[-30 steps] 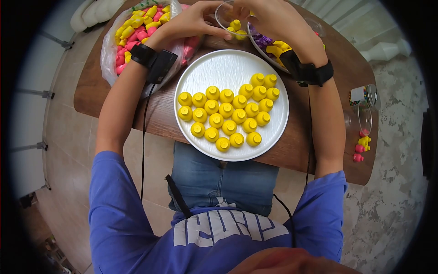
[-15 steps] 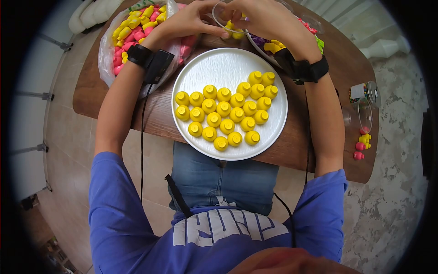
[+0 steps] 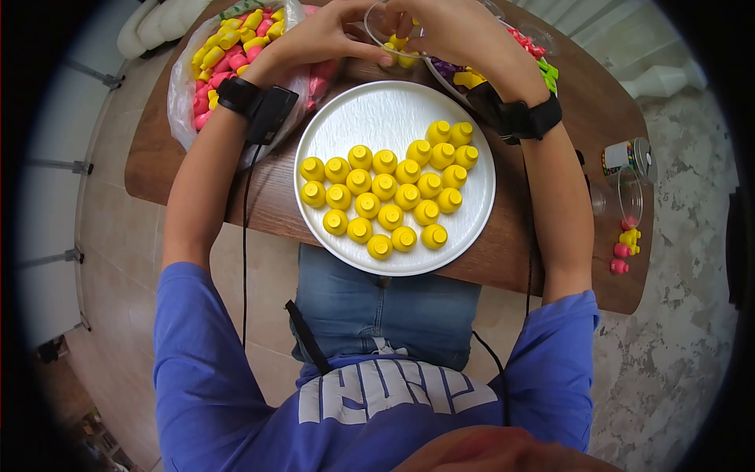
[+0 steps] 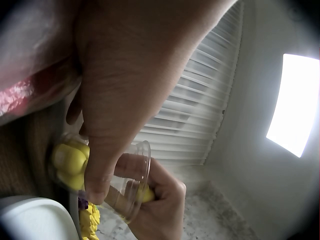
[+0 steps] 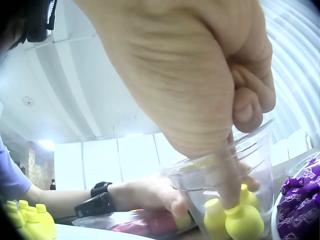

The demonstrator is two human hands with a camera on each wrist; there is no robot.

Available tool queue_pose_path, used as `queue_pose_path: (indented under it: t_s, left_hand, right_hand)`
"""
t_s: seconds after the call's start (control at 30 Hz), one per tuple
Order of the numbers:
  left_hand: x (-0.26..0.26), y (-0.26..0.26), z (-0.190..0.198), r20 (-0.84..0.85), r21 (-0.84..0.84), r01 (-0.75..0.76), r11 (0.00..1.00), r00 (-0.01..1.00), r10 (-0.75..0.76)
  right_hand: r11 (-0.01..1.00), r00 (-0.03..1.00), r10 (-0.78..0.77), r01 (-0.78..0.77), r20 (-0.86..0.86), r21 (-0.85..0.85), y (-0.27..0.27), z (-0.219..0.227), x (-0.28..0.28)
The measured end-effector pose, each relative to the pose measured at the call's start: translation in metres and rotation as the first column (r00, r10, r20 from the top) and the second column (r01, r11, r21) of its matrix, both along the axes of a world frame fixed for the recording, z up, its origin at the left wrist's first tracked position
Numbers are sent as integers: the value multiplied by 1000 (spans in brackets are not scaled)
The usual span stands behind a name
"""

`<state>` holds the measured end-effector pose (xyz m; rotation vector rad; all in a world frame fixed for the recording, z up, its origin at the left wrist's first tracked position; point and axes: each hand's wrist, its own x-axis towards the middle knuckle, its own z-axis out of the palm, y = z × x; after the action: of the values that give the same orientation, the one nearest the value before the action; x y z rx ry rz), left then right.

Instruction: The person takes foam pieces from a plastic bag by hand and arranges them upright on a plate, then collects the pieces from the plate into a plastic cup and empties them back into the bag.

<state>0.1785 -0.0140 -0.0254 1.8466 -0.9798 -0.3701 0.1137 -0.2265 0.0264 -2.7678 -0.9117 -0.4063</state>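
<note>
At the table's far edge in the head view, the left hand [image 3: 334, 35] grips a clear plastic cup [image 4: 142, 150] by its side. Small yellow bottle-shaped pieces [image 5: 244, 222] lie at the bottom of the cup. From above, the right hand [image 3: 456, 31] reaches in, and in the right wrist view its thumb and a finger pinch one yellow piece while other fingers are curled outside the rim. A round white plate [image 3: 338, 110] nearer the body carries many yellow pieces [image 3: 384, 186] standing in close rows across its middle and right.
A plastic bag [image 3: 185, 102] of pink and yellow pieces stands at the left. Behind the right wrist is a bowl with purple [image 5: 300, 200], yellow, red and green wrapped items. At the right edge are a jar [image 3: 621, 157], a clear cup [image 3: 630, 197] and loose pink pieces [image 3: 620, 267].
The right hand's fingers have shifted slightly at the cup, and its forearm has moved a little left, uncovering more red and green items. The left hand keeps its grip.
</note>
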Motion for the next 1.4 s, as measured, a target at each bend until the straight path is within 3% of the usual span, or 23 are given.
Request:
queue_pose_path:
  t_s: [0.37,0.6,0.7,0.77,0.87,1.0,1.07,1.2,1.3,1.37,1.4]
  left_hand:
    - [-4,0,2,-64,-9,2,1000,998,-2]
    - [-2,1,2,-24,0,20,1000,1000,-20]
    - [4,2,-2,55,80,-9,997,998,5]
    - [4,3,-4,34,86,-42,995,999,40]
    - [0,2,0,-11,109,-62,992,998,64]
    - [-7,1,9,-86,145,-64,987,993,77]
    - [-6,0,8,-59,145,-69,987,995,79]
    - [-2,2,4,-49,126,-52,991,997,59]
    - [2,3,0,-84,86,-6,996,996,13]
    - [4,3,-2,-27,90,-19,996,999,21]
    - [5,3,-3,27,95,-31,995,999,28]
  right_hand:
    - [998,992,-2,-7,124,68,-3,-10,4]
    - [997,996,-9,2,87,81,1,-2,-3]
    - [997,1000,-12,14,-29,74,0,9,-7]
    - [966,998,56,-48,-24,254,-4,17,-10]
    - [950,999,26,-16,-29,313,-6,6,14]
    - [940,979,184,-147,-93,308,-17,-7,27]
    - [935,954,294,-274,-59,226,-20,-10,29]
    - [940,952,305,-293,-41,177,-20,-11,30]
    - [972,966,208,-187,-153,139,-15,-7,25]
    - [920,948,221,-125,-228,370,-12,-2,17]
    - [920,947,223,-127,-230,370,-12,1,15]
